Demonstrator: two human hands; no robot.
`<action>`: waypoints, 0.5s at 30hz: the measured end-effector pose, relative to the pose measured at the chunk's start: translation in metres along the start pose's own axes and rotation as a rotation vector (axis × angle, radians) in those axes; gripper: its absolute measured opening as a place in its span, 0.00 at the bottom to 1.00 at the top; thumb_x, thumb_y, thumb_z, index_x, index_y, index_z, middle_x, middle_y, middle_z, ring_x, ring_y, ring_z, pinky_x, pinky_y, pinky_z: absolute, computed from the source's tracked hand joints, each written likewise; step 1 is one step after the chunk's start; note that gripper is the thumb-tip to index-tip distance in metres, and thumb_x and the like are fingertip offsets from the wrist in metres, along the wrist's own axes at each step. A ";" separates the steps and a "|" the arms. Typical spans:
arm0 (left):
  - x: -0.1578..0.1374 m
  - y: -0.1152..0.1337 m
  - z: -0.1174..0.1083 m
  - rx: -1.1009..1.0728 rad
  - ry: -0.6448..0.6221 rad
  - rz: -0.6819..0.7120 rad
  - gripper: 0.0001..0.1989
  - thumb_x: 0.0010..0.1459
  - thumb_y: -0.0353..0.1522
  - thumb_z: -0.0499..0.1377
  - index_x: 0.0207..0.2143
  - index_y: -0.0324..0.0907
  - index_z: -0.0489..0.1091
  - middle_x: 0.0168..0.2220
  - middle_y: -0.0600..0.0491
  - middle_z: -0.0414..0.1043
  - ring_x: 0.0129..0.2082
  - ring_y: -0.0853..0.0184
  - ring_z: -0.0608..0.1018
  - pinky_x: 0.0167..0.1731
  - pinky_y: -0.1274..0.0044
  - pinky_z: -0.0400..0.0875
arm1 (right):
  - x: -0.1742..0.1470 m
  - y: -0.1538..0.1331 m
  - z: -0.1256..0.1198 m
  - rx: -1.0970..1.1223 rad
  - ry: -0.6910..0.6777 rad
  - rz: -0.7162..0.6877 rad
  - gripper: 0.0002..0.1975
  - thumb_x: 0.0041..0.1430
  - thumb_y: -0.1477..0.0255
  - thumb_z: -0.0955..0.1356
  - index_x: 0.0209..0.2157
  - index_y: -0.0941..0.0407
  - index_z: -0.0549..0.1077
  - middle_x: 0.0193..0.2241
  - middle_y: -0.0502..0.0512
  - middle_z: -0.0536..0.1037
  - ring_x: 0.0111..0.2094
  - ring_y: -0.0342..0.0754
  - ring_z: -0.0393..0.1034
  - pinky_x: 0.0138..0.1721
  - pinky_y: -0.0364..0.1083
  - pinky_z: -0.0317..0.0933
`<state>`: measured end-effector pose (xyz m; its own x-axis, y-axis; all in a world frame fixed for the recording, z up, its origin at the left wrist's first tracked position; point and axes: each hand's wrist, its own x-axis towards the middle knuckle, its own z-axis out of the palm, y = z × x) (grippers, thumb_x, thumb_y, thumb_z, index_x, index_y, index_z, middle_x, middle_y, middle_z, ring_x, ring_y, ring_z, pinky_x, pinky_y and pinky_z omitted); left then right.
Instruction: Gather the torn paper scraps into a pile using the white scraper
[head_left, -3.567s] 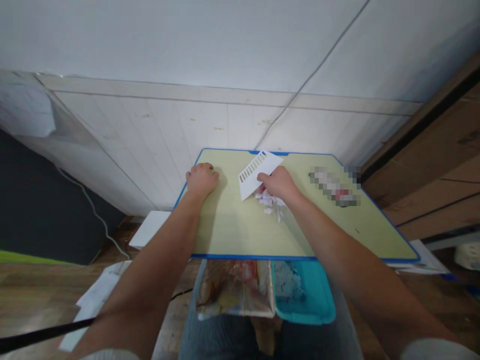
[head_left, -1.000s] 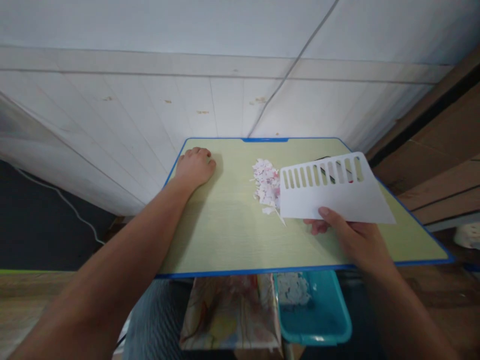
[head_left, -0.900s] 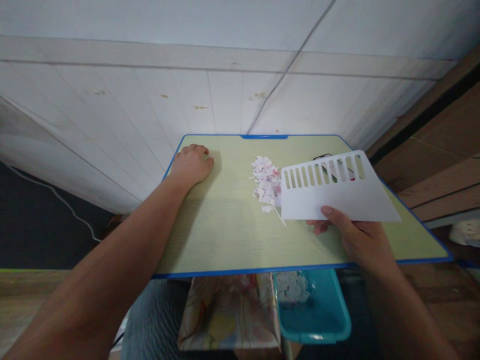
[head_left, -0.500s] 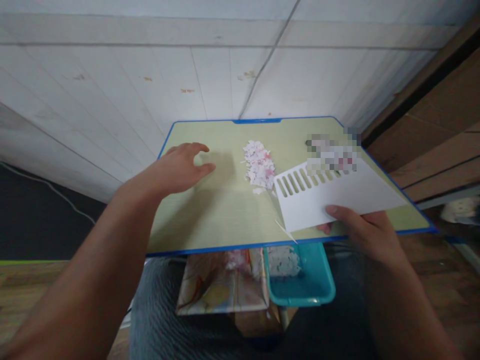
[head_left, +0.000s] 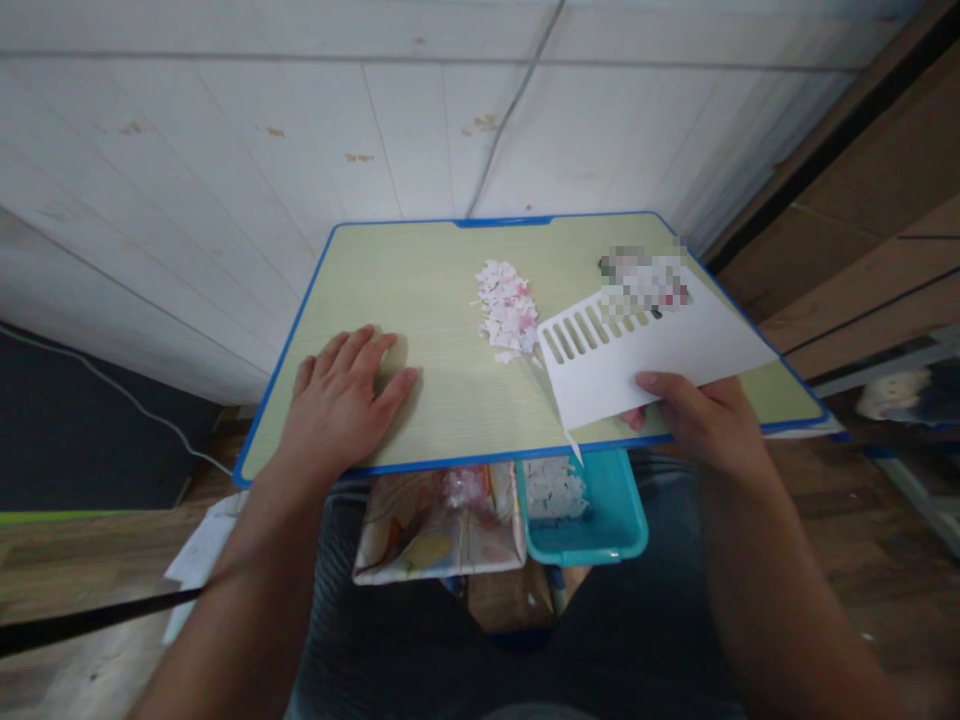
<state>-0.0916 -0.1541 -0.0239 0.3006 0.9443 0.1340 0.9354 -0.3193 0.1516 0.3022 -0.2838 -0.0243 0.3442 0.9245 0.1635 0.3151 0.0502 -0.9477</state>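
Note:
My left hand (head_left: 341,400) lies palm down on the left part of the small table (head_left: 435,420), fingers stretched out and nothing in them. Between thumb and fingers, my right hand (head_left: 697,415) grips a white card (head_left: 600,385) by its near edge. A row of long rounded slots is cut through the card's left and upper part. To the card's left is a pile of small white and pinkish paper scraps (head_left: 508,310). A thin white strip (head_left: 574,446) hangs off the card's near left corner. The area above the card is pixelated, so I cannot make it out.
Below the table's near edge are a turquoise basin (head_left: 626,515) with pale scraps inside and a patterned open box (head_left: 420,550) holding something pinkish. White plank wall (head_left: 262,170) with a cable (head_left: 517,100) stands behind. Brown boards are at the right.
My left hand has come down from above the table to rest on its near left part. My right hand still holds the card. The view has shifted slightly.

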 end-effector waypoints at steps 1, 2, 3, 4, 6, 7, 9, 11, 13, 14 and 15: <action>0.000 0.000 0.000 -0.004 0.003 0.000 0.36 0.82 0.52 0.51 0.83 0.51 0.72 0.89 0.47 0.67 0.89 0.42 0.66 0.88 0.48 0.60 | 0.000 -0.002 0.001 0.022 -0.040 0.004 0.16 0.65 0.57 0.77 0.26 0.47 0.77 0.19 0.51 0.78 0.20 0.53 0.71 0.28 0.54 0.74; 0.000 0.000 0.001 -0.008 0.006 0.000 0.36 0.82 0.52 0.51 0.83 0.51 0.72 0.88 0.47 0.67 0.89 0.43 0.66 0.88 0.48 0.60 | 0.000 -0.004 0.001 0.050 -0.072 0.007 0.15 0.64 0.59 0.77 0.26 0.47 0.77 0.19 0.51 0.77 0.19 0.52 0.70 0.27 0.53 0.72; 0.000 -0.001 0.001 -0.010 0.006 0.000 0.36 0.82 0.53 0.51 0.83 0.52 0.72 0.88 0.47 0.67 0.89 0.43 0.66 0.88 0.48 0.60 | 0.000 -0.006 0.002 0.081 -0.089 0.010 0.14 0.63 0.60 0.77 0.26 0.48 0.77 0.18 0.50 0.77 0.19 0.51 0.69 0.25 0.52 0.70; -0.001 -0.001 0.002 -0.012 0.007 0.001 0.35 0.82 0.53 0.51 0.83 0.53 0.72 0.88 0.47 0.67 0.89 0.43 0.66 0.88 0.48 0.60 | 0.000 -0.007 0.002 0.108 -0.085 0.017 0.13 0.62 0.60 0.78 0.26 0.47 0.77 0.18 0.49 0.76 0.18 0.51 0.69 0.24 0.51 0.69; -0.001 -0.002 0.003 -0.013 0.007 0.004 0.35 0.82 0.52 0.52 0.82 0.54 0.72 0.88 0.48 0.67 0.89 0.43 0.66 0.88 0.48 0.60 | -0.001 -0.008 0.002 0.155 -0.073 0.054 0.11 0.58 0.61 0.79 0.28 0.48 0.77 0.18 0.48 0.75 0.18 0.51 0.68 0.21 0.51 0.66; -0.001 -0.003 0.003 -0.015 0.006 0.008 0.34 0.81 0.52 0.53 0.82 0.54 0.72 0.88 0.48 0.68 0.89 0.43 0.66 0.88 0.48 0.60 | -0.001 -0.007 0.002 0.172 -0.055 0.077 0.11 0.55 0.61 0.79 0.29 0.48 0.77 0.18 0.48 0.75 0.17 0.51 0.68 0.20 0.51 0.65; 0.001 -0.005 0.000 -0.018 -0.001 0.026 0.34 0.81 0.51 0.54 0.81 0.54 0.73 0.87 0.48 0.69 0.88 0.44 0.68 0.88 0.49 0.62 | 0.000 -0.005 0.002 0.192 -0.001 0.103 0.11 0.52 0.61 0.80 0.33 0.48 0.78 0.20 0.47 0.76 0.17 0.51 0.66 0.19 0.51 0.63; 0.008 -0.007 -0.006 -0.010 -0.032 0.053 0.33 0.79 0.51 0.56 0.80 0.53 0.74 0.85 0.46 0.72 0.86 0.44 0.72 0.87 0.51 0.65 | 0.002 -0.002 0.003 0.206 0.046 0.090 0.12 0.53 0.61 0.80 0.37 0.48 0.80 0.22 0.48 0.78 0.17 0.50 0.65 0.19 0.51 0.63; 0.022 -0.008 -0.015 0.016 -0.097 0.054 0.35 0.78 0.52 0.57 0.79 0.49 0.75 0.82 0.43 0.76 0.83 0.42 0.76 0.85 0.52 0.69 | 0.004 0.000 0.005 0.214 0.069 0.065 0.12 0.56 0.61 0.80 0.39 0.48 0.80 0.24 0.49 0.80 0.19 0.51 0.67 0.20 0.51 0.65; 0.034 -0.008 -0.021 0.039 -0.152 0.036 0.36 0.78 0.53 0.58 0.79 0.47 0.75 0.81 0.41 0.77 0.81 0.40 0.77 0.84 0.52 0.71 | 0.005 0.000 0.006 0.216 0.086 0.055 0.12 0.57 0.61 0.80 0.39 0.47 0.80 0.25 0.49 0.81 0.20 0.52 0.69 0.20 0.51 0.66; 0.047 -0.008 -0.026 0.053 -0.193 -0.011 0.38 0.76 0.54 0.59 0.79 0.47 0.75 0.80 0.41 0.78 0.81 0.38 0.78 0.83 0.51 0.72 | 0.007 0.000 0.007 0.223 0.108 0.041 0.12 0.57 0.61 0.81 0.40 0.47 0.80 0.26 0.49 0.81 0.21 0.52 0.71 0.21 0.51 0.68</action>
<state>-0.0901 -0.1087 0.0068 0.3161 0.9470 -0.0578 0.9456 -0.3095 0.0998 0.2981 -0.2748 -0.0256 0.4490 0.8824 0.1407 0.1002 0.1067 -0.9892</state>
